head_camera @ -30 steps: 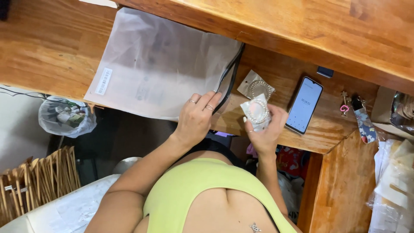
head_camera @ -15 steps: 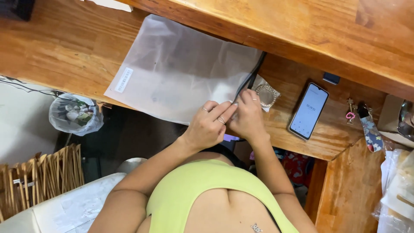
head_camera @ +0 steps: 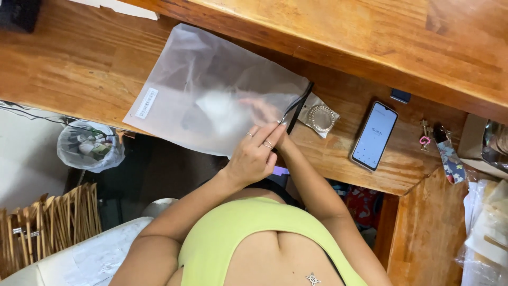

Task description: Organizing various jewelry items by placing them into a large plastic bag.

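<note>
The frosted translucent bag (head_camera: 211, 90) lies flat on the wooden worktop (head_camera: 69, 69), its black zip edge at the 3 o'clock side and a white barcode label (head_camera: 146, 103) near its 9 o'clock corner. A pale object (head_camera: 225, 108) shows faintly through the film, inside the bag. The right hand (head_camera: 259, 108) is pushed into the bag through the open edge; its outline is blurred by the film, so how far its fingers are closed cannot be told. The left hand (head_camera: 254, 156) sits at the bag's 5 o'clock corner, fingers (head_camera: 270, 135) pinched on the opening edge. Just beside the zip edge, at 3 o'clock, lies a small clear packet holding a beaded ring (head_camera: 320, 117). Further toward 3 o'clock lie a phone (head_camera: 374, 135) with a lit screen and a bunch of keys (head_camera: 442, 145). A lined waste bin (head_camera: 90, 145) stands on the floor at 8 o'clock.
</note>
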